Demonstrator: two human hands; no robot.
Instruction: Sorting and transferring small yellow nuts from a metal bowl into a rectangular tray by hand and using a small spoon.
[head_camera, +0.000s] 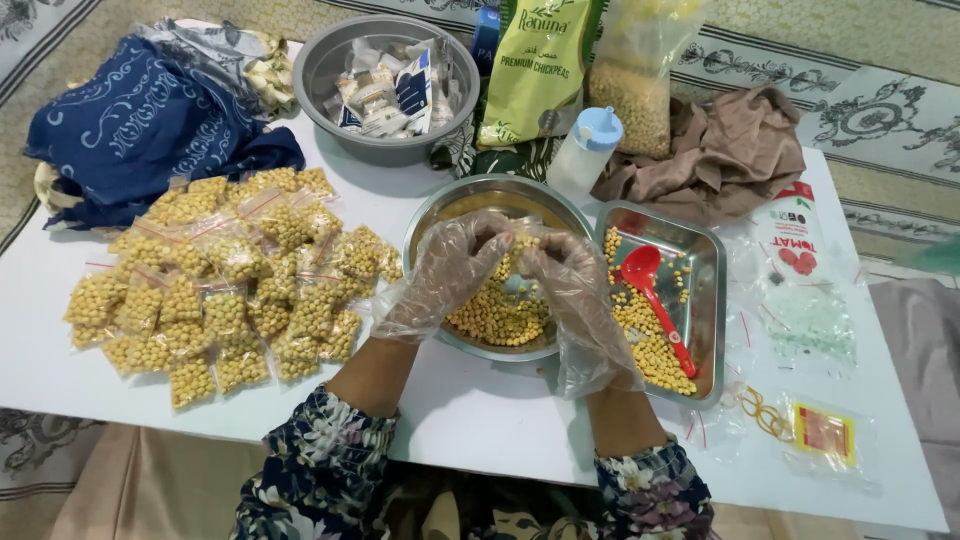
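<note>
A small clear plastic bag (517, 243), partly filled with yellow chickpeas, sits at the frame's centre, pinched between both gloved hands directly above a round steel bowl (440, 205) of chickpeas. The left hand (448, 270) grips its left edge, the right hand (565, 275) its right, fingers curled closed on the bag's mouth; both are equally near. Right of the bowl, a square steel tray (708, 300) holds a red spoon (655, 300). Filled bags (230, 280) lie at left.

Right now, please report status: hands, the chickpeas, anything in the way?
Left hand and right hand, both gloved, pinching a small bag together over the round steel bowl of chickpeas. Red spoon lies in the square tray. Nothing in the way.
</note>
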